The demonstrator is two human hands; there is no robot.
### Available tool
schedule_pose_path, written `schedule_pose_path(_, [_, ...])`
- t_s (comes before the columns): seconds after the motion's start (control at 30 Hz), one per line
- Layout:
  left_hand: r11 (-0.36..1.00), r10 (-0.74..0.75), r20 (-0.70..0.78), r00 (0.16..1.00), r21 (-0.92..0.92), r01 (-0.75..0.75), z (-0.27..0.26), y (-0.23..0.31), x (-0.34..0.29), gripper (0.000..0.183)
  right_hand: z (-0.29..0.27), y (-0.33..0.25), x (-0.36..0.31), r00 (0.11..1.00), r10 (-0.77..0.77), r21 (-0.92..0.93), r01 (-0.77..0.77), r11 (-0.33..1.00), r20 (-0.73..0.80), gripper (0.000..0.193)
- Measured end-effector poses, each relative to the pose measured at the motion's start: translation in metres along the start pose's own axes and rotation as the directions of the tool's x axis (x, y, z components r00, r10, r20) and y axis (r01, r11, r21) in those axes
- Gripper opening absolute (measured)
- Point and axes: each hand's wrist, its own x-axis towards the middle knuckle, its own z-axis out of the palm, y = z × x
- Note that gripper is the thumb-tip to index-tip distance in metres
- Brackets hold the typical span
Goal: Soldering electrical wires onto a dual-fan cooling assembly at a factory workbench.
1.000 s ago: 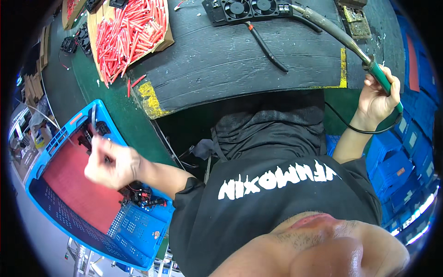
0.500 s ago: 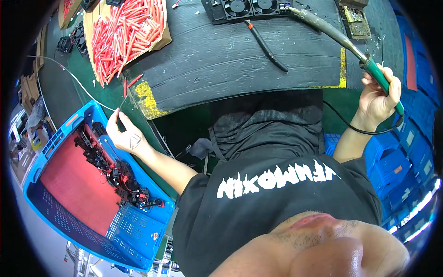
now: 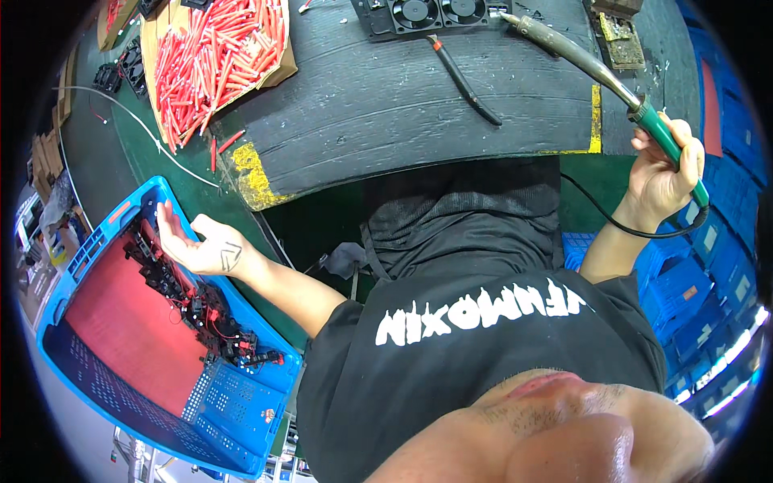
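My right hand grips a soldering iron by its green handle. The iron's metal tip reaches to the right end of a black part with two fans at the far side of the bench. My left hand, fingers spread and holding nothing, hovers over the rim of a blue crate. Inside that crate, black fan parts with red wires lie along one side on a red sheet. A thin pale solder wire lies loose on the bench beyond my left hand.
A cardboard tray heaped with red tubes stands at the far left. On the black work mat lies a short black cable. A dirty metal stand is at the far right; blue bins are stacked to the right.
My left hand has let go of the solder wire, opened, and moved left and toward me over the crate. The iron's tip has shifted slightly; my right hand keeps its grip.
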Motion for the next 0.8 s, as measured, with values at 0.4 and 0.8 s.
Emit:
schedule_pose_path(0.4, [0.999,-0.03,-0.074,0.997,-0.029,0.028,0.004,0.003,-0.005,0.037,-0.007,-0.001,-0.002,0.999,0.009,0.052,-0.007,0.999,-0.033,0.031])
schedule_pose_path(0.8, [0.999,-0.03,-0.061,0.998,-0.037,0.027,0.012,0.017,-0.006,0.038,-0.004,0.006,-0.003,0.999,0.0,0.08,0.003,0.997,-0.037,0.028])
